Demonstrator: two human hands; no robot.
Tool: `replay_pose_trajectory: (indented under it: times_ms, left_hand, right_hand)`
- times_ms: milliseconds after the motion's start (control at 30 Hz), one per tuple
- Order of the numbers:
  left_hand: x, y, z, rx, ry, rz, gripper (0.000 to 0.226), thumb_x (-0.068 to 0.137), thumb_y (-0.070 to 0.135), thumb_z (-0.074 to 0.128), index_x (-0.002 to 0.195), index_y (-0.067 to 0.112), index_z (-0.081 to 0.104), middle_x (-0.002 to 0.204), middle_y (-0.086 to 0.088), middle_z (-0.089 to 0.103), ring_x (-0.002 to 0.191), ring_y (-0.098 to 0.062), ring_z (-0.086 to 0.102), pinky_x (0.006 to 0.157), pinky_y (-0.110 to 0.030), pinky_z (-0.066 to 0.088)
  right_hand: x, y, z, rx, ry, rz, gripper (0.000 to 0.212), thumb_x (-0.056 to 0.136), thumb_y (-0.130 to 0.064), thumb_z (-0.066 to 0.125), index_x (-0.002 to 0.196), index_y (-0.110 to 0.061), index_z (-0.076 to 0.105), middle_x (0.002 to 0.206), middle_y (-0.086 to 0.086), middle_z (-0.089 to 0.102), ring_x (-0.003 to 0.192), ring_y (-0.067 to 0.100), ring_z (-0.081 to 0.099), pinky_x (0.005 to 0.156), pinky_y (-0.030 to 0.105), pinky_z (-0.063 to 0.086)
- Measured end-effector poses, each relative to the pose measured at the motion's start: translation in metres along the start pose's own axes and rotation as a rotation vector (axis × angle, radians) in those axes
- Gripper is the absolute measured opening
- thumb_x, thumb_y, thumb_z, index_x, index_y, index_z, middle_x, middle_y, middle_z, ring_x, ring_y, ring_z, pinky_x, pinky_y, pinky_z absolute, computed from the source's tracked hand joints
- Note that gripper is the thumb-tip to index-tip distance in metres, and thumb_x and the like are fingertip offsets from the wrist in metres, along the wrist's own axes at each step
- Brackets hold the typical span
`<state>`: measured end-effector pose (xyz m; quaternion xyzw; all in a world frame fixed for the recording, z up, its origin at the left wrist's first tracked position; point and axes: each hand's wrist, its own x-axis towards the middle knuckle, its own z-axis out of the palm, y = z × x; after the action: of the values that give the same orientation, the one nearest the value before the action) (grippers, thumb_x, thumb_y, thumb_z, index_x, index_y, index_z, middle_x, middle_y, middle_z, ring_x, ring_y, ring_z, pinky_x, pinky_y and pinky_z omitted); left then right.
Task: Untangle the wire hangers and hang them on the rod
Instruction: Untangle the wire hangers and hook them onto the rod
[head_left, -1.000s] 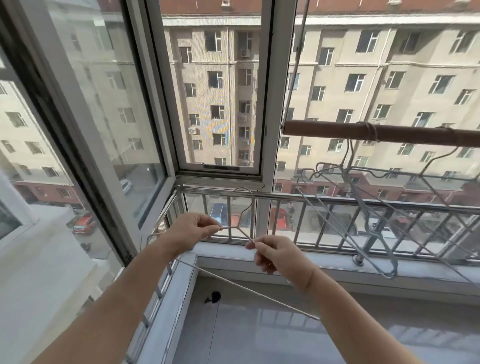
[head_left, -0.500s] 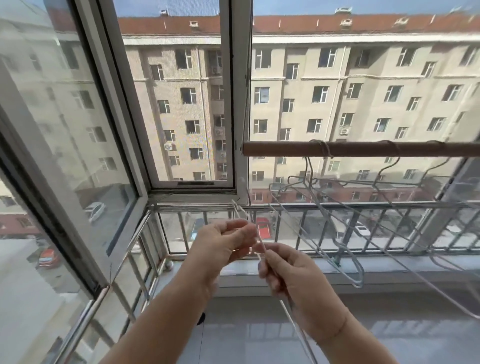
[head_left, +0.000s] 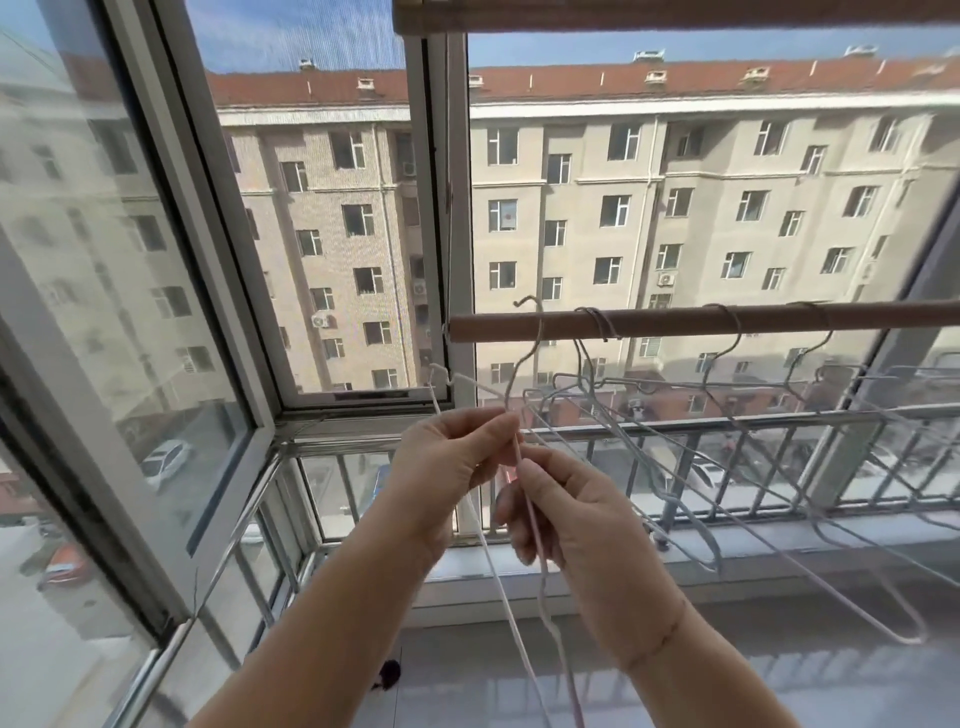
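Hook of the held wire hanger rises just near of the rod's left end; the rod runs left to right, far and above the hands. Left hand and right hand both pinch the hanger, its long axis pointing downward. Hung hangers crowd the right, likely to snag.

Rod's left end bare; hangers rightward.
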<state>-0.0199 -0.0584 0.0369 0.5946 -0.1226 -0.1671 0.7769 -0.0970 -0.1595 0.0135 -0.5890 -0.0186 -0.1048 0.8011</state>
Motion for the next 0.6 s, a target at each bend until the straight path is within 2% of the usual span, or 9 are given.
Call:
replay_pose_trajectory:
  times_ms: [133, 300, 467, 600]
  left_hand:
    - [0.021, 0.007, -0.002, -0.036, 0.073, -0.048, 0.005, 0.079, 0.01, 0.068, 0.083, 0.007, 0.069, 0.054, 0.004, 0.066, 0.048, -0.004, 0.058, 0.06, -0.02, 0.043]
    - [0.038, 0.003, -0.008, -0.036, 0.111, -0.079, 0.004, 0.079, 0.011, 0.068, 0.078, 0.008, 0.07, 0.051, 0.003, 0.065, 0.048, -0.008, 0.056, 0.053, -0.021, 0.041]
    - [0.046, -0.008, -0.015, -0.036, 0.109, -0.093, 0.012, 0.075, 0.013, 0.069, 0.063, 0.011, 0.072, 0.056, 0.0, 0.068, 0.053, -0.012, 0.057, 0.058, -0.024, 0.044]
    - [0.049, -0.014, -0.022, -0.048, 0.114, -0.114, 0.006, 0.079, 0.012, 0.067, 0.075, 0.01, 0.071, 0.06, 0.0, 0.07, 0.054, -0.01, 0.06, 0.055, -0.022, 0.045]
  right_hand:
    - [0.024, -0.005, 0.004, -0.056, 0.023, 0.028, 0.019, 0.096, -0.012, 0.045, 0.099, -0.004, 0.063, 0.058, 0.008, 0.06, 0.045, 0.012, 0.047, 0.044, 0.021, 0.036]
    - [0.041, 0.001, 0.008, -0.058, 0.054, 0.048, 0.022, 0.096, -0.011, 0.044, 0.103, 0.002, 0.06, 0.061, 0.01, 0.059, 0.044, 0.012, 0.047, 0.045, 0.023, 0.035]
    - [0.042, 0.01, 0.005, -0.084, 0.057, 0.085, 0.021, 0.096, -0.013, 0.044, 0.093, -0.011, 0.065, 0.065, 0.009, 0.063, 0.054, 0.016, 0.053, 0.05, 0.023, 0.043]
    - [0.043, 0.013, 0.0, -0.102, 0.059, 0.124, 0.023, 0.097, -0.014, 0.042, 0.097, -0.01, 0.065, 0.074, 0.008, 0.069, 0.066, 0.019, 0.062, 0.061, 0.026, 0.049]
